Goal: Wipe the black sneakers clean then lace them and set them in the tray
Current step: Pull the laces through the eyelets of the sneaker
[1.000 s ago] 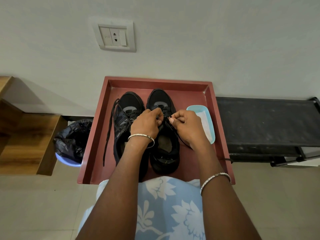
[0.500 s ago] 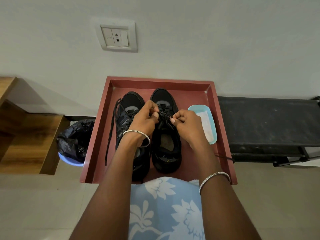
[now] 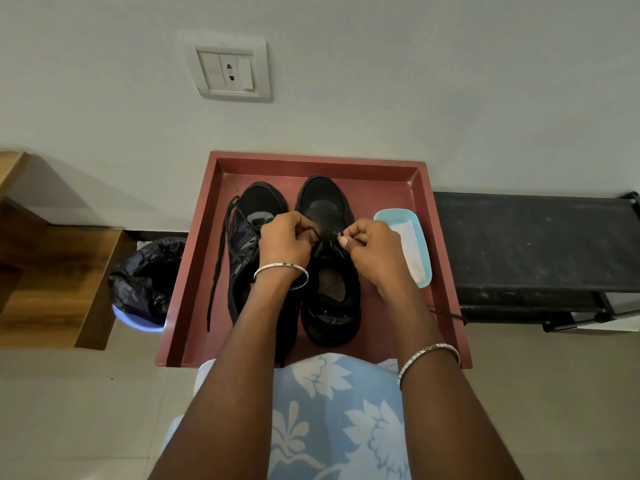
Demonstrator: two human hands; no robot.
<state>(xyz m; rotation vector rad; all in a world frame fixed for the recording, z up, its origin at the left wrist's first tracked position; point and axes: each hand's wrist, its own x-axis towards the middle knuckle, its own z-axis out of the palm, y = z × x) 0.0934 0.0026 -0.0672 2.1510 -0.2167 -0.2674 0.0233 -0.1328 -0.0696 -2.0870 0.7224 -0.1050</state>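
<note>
1. We see the left hand [image 3: 284, 242] with its fingers curled, pinching a loop of black lace [image 3: 313, 233]. The right hand [image 3: 375, 252] pinches the same lace from the other side, thumb and fingertips closed on it.
2. Both hands sit over the tongue of the right sneaker [image 3: 325, 199], near the front of its lacing.
3. We find that sneaker flat on its sole. Its long axis runs away from us, toe toward the wall and heel toward us.
4. The left sneaker [image 3: 263, 202] lies just beside it and parallel, toe pointing the same way. Its loose lace [image 3: 216, 271] trails down its left side.
5. Both shoes rest inside the red tray [image 3: 187, 271], whose far rim meets the wall.
6. In the tray, right of the right sneaker, we see a pale blue dish [image 3: 391, 213] holding a white cloth [image 3: 412, 254].
7. Outside the tray stand a black bench [image 3: 536, 244] to the right and a bin with a black bag [image 3: 145, 275] to the left.
</note>
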